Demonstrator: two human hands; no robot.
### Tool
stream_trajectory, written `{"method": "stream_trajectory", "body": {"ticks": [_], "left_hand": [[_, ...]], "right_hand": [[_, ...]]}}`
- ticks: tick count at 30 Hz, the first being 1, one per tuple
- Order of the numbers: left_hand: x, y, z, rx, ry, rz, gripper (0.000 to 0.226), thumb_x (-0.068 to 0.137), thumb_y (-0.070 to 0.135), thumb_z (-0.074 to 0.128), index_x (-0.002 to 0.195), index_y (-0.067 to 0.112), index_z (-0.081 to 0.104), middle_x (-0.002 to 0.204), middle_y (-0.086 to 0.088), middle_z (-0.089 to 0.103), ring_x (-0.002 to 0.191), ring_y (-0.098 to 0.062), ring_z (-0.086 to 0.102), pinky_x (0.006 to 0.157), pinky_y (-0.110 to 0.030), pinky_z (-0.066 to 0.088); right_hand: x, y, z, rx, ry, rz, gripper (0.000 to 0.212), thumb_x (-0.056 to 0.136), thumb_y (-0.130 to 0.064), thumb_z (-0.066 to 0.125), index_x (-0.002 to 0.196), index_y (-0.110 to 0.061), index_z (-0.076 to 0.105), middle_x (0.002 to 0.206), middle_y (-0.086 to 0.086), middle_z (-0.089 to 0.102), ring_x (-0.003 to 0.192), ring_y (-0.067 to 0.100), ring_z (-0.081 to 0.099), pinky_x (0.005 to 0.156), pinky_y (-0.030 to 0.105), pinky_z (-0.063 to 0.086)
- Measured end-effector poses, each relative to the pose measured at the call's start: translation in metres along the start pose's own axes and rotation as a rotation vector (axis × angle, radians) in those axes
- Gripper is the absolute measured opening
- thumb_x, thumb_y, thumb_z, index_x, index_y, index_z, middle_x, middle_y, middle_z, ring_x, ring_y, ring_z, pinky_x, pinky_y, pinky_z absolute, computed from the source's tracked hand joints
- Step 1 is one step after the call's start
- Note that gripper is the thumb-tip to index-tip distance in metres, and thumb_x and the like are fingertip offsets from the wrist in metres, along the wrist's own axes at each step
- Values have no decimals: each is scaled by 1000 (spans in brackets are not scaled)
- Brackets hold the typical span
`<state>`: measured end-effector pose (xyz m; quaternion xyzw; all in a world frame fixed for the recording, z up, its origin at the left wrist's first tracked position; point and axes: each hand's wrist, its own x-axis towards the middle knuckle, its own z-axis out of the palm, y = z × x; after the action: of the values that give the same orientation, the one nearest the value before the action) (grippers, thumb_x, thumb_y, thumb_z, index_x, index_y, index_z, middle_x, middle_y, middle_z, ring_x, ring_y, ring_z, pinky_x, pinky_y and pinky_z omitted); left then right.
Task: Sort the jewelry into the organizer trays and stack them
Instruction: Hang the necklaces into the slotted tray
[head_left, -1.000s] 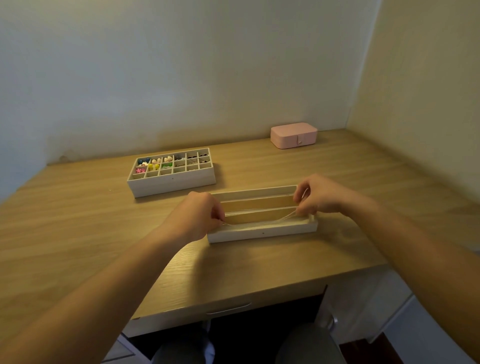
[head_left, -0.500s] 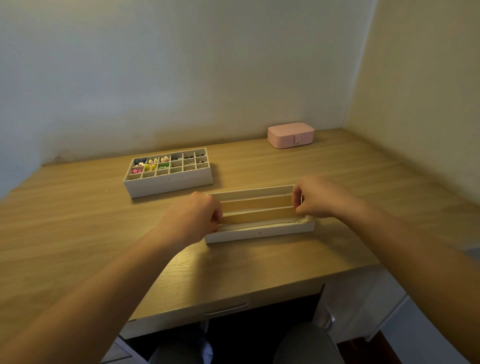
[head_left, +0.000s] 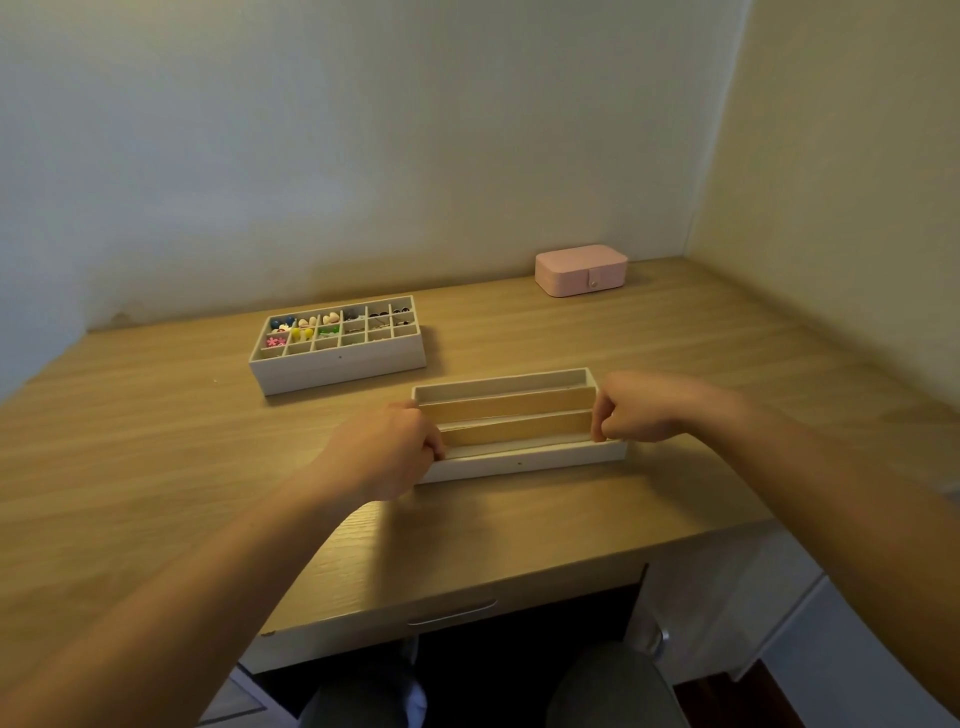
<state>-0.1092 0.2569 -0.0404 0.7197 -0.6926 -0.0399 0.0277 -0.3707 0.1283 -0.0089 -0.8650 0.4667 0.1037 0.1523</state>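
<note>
A white tray (head_left: 519, 463) with three long slots lies on the wooden desk (head_left: 156, 441) in front of me. My left hand (head_left: 384, 457) is pinched at the tray's left end and my right hand (head_left: 639, 410) at its right end, both over the front slot. A thin chain runs between them low in that slot and is barely visible. A second white tray (head_left: 337, 371), split into many small cells, sits at the back left with several colourful earrings and small pieces in it.
A shut pink jewelry box (head_left: 581, 270) stands at the back right near the wall corner. Walls close the desk at the back and on the right. A drawer handle (head_left: 452, 613) shows under the desk's front edge, above my knees.
Both hands have lowered the stretched chain from above the long-slot tray down into its front slot. The right hand has dropped to the tray's rim.
</note>
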Motion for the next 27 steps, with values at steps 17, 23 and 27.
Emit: {"method": "stream_trajectory", "body": {"ticks": [17,23,27], "left_hand": [[-3,-6,3,-180,99,-95,18,95,24,58,95,33,74,93,9,54,87,-16,54,75,-32,48],[0,-15,14,-530,140,-410,10,99,30,56,102,22,60,97,-4,64,90,-25,63,81,-43,59],[1,-15,16,-588,90,-440,19,103,28,47,103,17,63,86,-7,66,76,-24,64,63,-34,58]], "right_hand": [[5,5,4,61,127,47,18,91,-25,62,92,-21,79,93,-2,75,88,18,69,85,44,60],[15,9,17,232,354,176,18,94,-22,56,87,-16,71,85,4,70,80,23,67,73,40,59],[25,7,28,387,322,229,26,93,-16,50,78,-7,69,75,11,67,65,26,65,51,27,45]]}}
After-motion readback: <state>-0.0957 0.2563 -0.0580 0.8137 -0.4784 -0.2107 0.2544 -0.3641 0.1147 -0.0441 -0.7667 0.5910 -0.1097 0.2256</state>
